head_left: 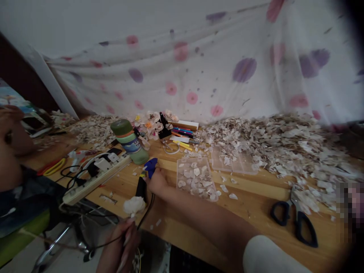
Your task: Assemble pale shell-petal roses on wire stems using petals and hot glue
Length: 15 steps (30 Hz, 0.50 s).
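My left hand (121,244) is low in the view, its fingers closed round the thin stem of a white flower (134,205) made of pale petals. The flower's head is held upright above the fingers, near the table's front edge. My right hand (157,182) reaches across the table, its fingers closed on a blue and black glue gun (141,187) with a cord. Part of the glue gun is hidden by the fingers. Right of that hand lies a clear plastic tray (178,176) with loose whitish petals in it.
A power strip (98,181) with plugs and a green bottle (131,144) stand to the left. Dark-handled scissors (295,218) lie at the right. Heaps of pale petals (270,140) line the back, beside pens (182,131). Another person's arm (10,151) is at far left.
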Motion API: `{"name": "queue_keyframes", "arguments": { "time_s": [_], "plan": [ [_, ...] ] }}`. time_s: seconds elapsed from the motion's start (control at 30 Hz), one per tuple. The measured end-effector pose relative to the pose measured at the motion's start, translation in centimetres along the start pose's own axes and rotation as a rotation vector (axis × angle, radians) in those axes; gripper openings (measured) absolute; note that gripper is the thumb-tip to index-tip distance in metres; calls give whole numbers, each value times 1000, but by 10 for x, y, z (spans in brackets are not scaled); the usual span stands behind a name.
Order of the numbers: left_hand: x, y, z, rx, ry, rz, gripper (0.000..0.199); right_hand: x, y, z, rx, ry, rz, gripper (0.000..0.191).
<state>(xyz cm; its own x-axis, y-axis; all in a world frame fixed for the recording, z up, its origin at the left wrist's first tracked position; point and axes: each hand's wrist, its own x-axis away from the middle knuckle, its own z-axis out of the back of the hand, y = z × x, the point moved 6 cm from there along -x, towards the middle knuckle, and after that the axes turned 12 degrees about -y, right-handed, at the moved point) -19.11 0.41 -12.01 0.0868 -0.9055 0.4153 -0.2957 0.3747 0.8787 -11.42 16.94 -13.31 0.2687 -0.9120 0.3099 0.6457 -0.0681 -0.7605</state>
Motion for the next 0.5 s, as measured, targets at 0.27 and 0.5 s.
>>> {"name": "queue_keyframes", "arguments": {
  "time_s": [0.27, 0.5],
  "plan": [
    [-6, 12, -20, -34, 32, -65, 38, 12, 3, 12, 108, -18, 82, 38],
    [-18, 13, -24, -86, 37, -69, 35, 55, 42, 109, 270, 99, 350, 38]
  ]
}}
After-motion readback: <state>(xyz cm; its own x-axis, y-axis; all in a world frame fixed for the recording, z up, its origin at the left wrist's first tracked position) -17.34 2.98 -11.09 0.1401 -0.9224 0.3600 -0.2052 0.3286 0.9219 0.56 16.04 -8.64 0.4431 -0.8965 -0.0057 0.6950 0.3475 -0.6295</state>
